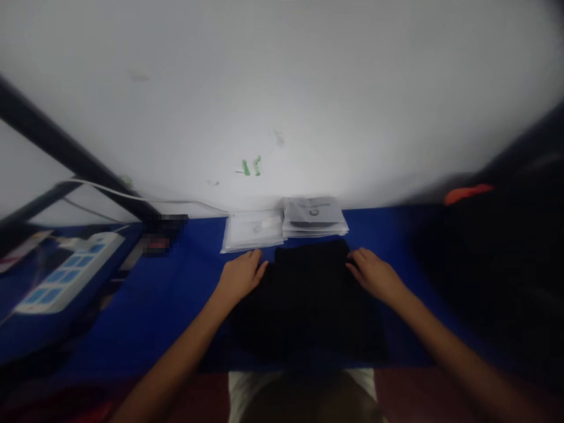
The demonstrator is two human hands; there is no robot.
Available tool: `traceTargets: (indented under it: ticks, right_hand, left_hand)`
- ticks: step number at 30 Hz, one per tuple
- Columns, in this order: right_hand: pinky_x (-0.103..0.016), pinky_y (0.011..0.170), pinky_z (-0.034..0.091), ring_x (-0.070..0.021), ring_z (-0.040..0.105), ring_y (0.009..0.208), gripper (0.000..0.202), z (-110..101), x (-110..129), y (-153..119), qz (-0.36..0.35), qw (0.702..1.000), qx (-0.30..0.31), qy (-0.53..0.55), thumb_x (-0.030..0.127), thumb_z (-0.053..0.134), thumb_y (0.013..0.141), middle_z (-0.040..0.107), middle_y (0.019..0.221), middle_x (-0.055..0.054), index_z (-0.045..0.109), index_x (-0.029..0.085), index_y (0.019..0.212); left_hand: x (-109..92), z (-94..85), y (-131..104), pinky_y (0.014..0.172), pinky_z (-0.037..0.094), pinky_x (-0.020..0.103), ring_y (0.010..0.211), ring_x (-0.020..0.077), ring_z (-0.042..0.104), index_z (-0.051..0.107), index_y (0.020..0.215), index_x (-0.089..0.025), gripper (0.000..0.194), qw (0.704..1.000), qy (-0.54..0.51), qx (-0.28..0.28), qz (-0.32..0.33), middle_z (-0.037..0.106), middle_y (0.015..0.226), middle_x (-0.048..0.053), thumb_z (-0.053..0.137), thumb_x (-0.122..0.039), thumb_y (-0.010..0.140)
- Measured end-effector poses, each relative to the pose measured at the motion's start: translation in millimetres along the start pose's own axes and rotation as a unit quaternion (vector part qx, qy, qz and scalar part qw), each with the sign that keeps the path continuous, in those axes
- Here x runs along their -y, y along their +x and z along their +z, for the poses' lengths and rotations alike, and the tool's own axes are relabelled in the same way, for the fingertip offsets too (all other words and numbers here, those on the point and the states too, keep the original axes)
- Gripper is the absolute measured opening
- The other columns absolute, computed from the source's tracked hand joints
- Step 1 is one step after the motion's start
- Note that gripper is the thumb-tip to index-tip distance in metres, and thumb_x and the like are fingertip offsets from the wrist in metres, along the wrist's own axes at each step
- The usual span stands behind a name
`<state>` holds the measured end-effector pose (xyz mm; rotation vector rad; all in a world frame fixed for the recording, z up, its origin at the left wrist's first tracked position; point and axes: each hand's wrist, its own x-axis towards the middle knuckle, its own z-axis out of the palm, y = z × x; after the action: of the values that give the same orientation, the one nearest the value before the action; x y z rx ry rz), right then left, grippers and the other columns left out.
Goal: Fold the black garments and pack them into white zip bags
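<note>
A black garment (308, 305) lies spread on the blue tabletop in front of me, narrower at its far edge and wider towards my body. Its exact kind is hard to make out in the dim light. At its far left side, my left hand (242, 273) has its fingers bent and closed on the dark cloth. My right hand (372, 273) pinches the far right edge between thumb and fingers. Just beyond the cloth lie flat packets in clear plastic bags, a lower pile (253, 230) on the left and a thicker stack (314, 217) on the right.
A white power strip (70, 273) with blue sockets sits at the left, by a dark metal frame bar (66, 141). A white cable (176, 202) runs along the wall (308, 106). A large dark heap (497, 264) with an orange piece (467, 192) fills the right side.
</note>
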<state>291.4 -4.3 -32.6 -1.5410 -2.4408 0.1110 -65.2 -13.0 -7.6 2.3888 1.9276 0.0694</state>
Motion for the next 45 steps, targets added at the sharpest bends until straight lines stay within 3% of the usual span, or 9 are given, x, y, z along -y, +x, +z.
traceTargets:
  ticks: [8,14,23,27,34,37,39,43,45]
  right_hand:
    - [-0.042,0.089,0.048,-0.0298,0.055,0.100,0.030,-5.5,1.8,32.6,-0.045,0.997,-0.042,-0.039,0.022,0.044,0.093,0.059,0.110,-0.016,0.055,0.012,0.120]
    - [-0.041,0.082,0.048,-0.0280,0.055,0.092,0.018,7.9,-8.9,46.2,-0.049,0.999,-0.010,0.008,0.014,0.049,0.088,0.061,0.100,-0.013,0.060,0.015,0.103]
    - [-0.035,0.078,0.046,-0.0217,0.054,0.091,0.012,-30.8,-2.2,3.2,-0.125,0.966,-0.061,0.220,0.011,0.051,0.085,0.057,0.096,-0.006,0.050,0.022,0.090]
    - [-0.037,0.081,0.046,-0.0218,0.055,0.093,0.028,-35.2,5.1,-33.8,-0.168,0.970,-0.009,0.174,0.009,0.047,0.088,0.059,0.101,-0.008,0.053,0.022,0.112]
    - [-0.038,0.079,0.047,-0.0217,0.054,0.086,0.037,-32.7,21.9,-56.4,-0.161,0.976,0.093,0.113,0.010,0.049,0.082,0.058,0.097,-0.009,0.064,0.021,0.114]
    - [-0.039,0.078,0.047,-0.0215,0.054,0.083,0.028,-35.0,26.8,-52.1,-0.154,0.976,0.096,0.122,0.018,0.051,0.086,0.059,0.091,-0.008,0.066,0.019,0.109]
    - [-0.039,0.077,0.046,-0.0213,0.055,0.080,0.023,-36.9,29.0,-48.8,-0.151,0.976,0.092,0.126,0.022,0.050,0.089,0.059,0.087,-0.008,0.068,0.019,0.104]
    - [-0.038,0.073,0.046,-0.0215,0.055,0.078,0.019,-37.5,30.5,-43.1,-0.140,0.980,0.067,0.125,0.024,0.050,0.092,0.061,0.082,-0.007,0.068,0.019,0.097]
    - [-0.038,0.072,0.046,-0.0215,0.055,0.077,0.019,-35.9,30.3,-39.4,-0.134,0.982,0.048,0.125,0.025,0.050,0.092,0.061,0.081,-0.007,0.067,0.020,0.097]
  left_hand:
    - [-21.9,8.8,35.2,0.083,0.050,0.035,0.099,0.0230,0.060,0.055,0.118,-0.022,0.033,0.984,-0.160,-0.052,0.064,0.058,0.112,0.008,0.051,-0.043,0.092]
    - [-26.7,12.4,45.1,0.075,0.049,0.034,0.089,0.0212,0.058,0.058,0.093,-0.020,0.009,0.975,-0.195,-0.050,0.094,0.057,0.098,0.006,0.055,-0.027,0.088]
    - [-22.9,0.1,4.9,0.082,0.047,0.033,0.091,0.0177,0.058,0.053,0.096,-0.021,0.014,0.919,-0.313,-0.141,0.192,0.061,0.096,0.003,0.055,-0.015,0.084]
    - [-23.0,1.2,-21.4,0.085,0.046,0.037,0.091,0.0189,0.056,0.052,0.093,-0.020,0.016,0.911,-0.278,-0.153,0.265,0.063,0.094,0.004,0.055,-0.008,0.081]
    - [-27.9,5.1,-44.6,0.085,0.044,0.040,0.093,0.0222,0.056,0.062,0.108,-0.021,0.028,0.932,-0.160,-0.023,0.325,0.063,0.098,0.006,0.055,-0.013,0.083]
    - [-25.7,-0.1,-51.3,0.088,0.045,0.039,0.097,0.0215,0.057,0.063,0.110,-0.023,0.026,0.936,-0.187,-0.006,0.298,0.063,0.105,0.006,0.056,-0.020,0.086]
    - [-17.0,-0.5,-58.9,0.089,0.045,0.039,0.100,0.0221,0.058,0.063,0.110,-0.024,0.023,0.952,-0.187,-0.045,0.240,0.063,0.108,0.007,0.054,-0.022,0.088]
    - [14.4,8.9,-82.0,0.087,0.047,0.043,0.097,0.0261,0.059,0.060,0.101,-0.021,0.020,0.978,-0.151,-0.144,0.015,0.063,0.100,0.008,0.057,-0.036,0.088]
    - [29.3,15.0,-94.0,0.081,0.050,0.042,0.092,0.0261,0.061,0.057,0.101,-0.021,0.029,0.974,-0.161,-0.130,-0.095,0.063,0.097,0.007,0.058,-0.046,0.086]
